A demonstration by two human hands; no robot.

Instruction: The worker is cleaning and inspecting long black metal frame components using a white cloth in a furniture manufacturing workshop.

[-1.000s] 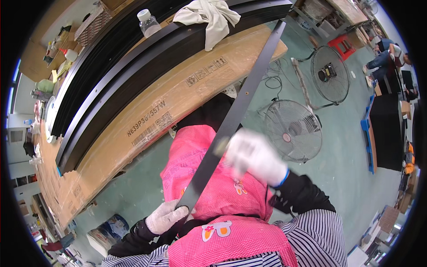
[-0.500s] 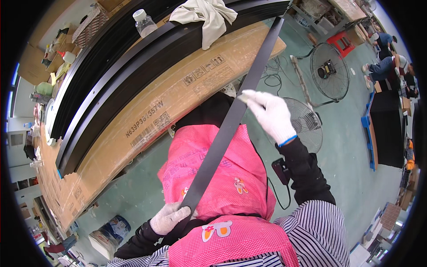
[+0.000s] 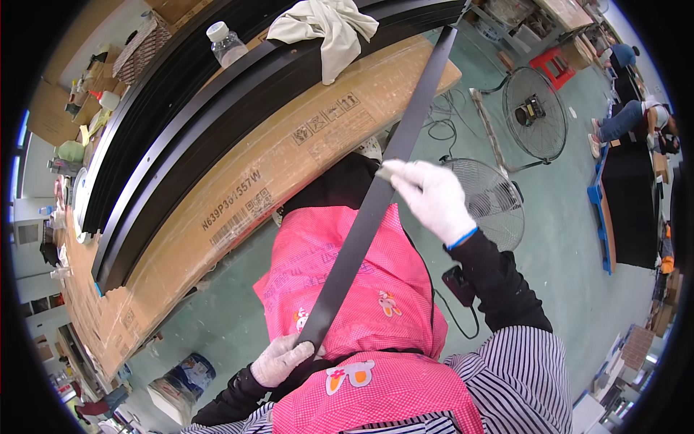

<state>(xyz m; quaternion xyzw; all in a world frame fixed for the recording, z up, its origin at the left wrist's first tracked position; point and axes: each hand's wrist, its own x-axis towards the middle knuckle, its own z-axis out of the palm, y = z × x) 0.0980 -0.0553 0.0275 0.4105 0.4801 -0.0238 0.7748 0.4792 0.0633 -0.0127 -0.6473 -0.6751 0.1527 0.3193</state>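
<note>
A long, flat black strip [image 3: 361, 249] slants across my lap, its far end by the right end of the cardboard-covered table. My left hand [image 3: 280, 359], in a white knit glove, grips the near end, with the thumb on top. Around the strip's middle is my gloved right hand [image 3: 431, 194], its fingers pinched together at the strip's edge. A small pale piece [image 3: 391, 168] shows at those fingertips; its kind is too small to make out.
Several curved black panels [image 3: 210, 119] lie stacked on the cardboard [image 3: 238, 195], bearing a cream cloth [image 3: 325, 32] and a clear bottle [image 3: 227, 47]. Fans [image 3: 535, 112] stand on the green floor at right, near a red stool [image 3: 553, 67]. Other people [image 3: 636, 119] bend over at far right.
My right hand has slid a short way along the strip toward me and left. My left hand still holds the near end. A person at far right has shifted.
</note>
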